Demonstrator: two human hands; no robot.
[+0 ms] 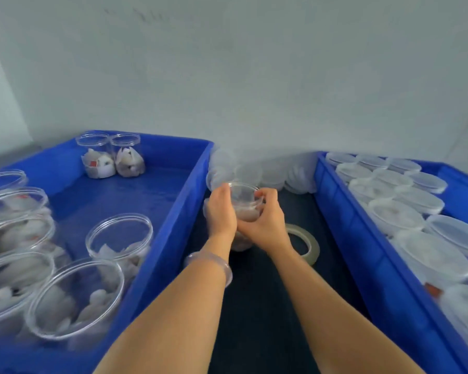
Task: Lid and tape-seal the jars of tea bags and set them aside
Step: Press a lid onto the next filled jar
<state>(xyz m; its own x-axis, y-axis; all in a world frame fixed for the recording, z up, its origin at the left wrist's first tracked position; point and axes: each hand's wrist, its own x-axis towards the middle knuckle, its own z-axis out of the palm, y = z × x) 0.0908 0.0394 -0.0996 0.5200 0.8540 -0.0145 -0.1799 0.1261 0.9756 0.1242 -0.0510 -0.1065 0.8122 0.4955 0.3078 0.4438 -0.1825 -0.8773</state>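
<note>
A clear plastic jar of tea bags [244, 203] stands on the dark table between two blue crates. My left hand [222, 211] grips its left side near the rim. My right hand [265, 217] curls round its right side, thumb at the rim. The jar's mouth looks open; whether a lid is on it I cannot tell. A roll of clear tape [305, 242] lies flat just right of my right wrist. A heap of translucent lids [276, 171] sits behind the jar against the wall.
The left blue crate [170, 225] holds several open jars of tea bags [119, 238], with two more [111, 157] at its far end. The right blue crate [343, 225] is packed with several lidded jars [395, 211]. A white wall rises close behind.
</note>
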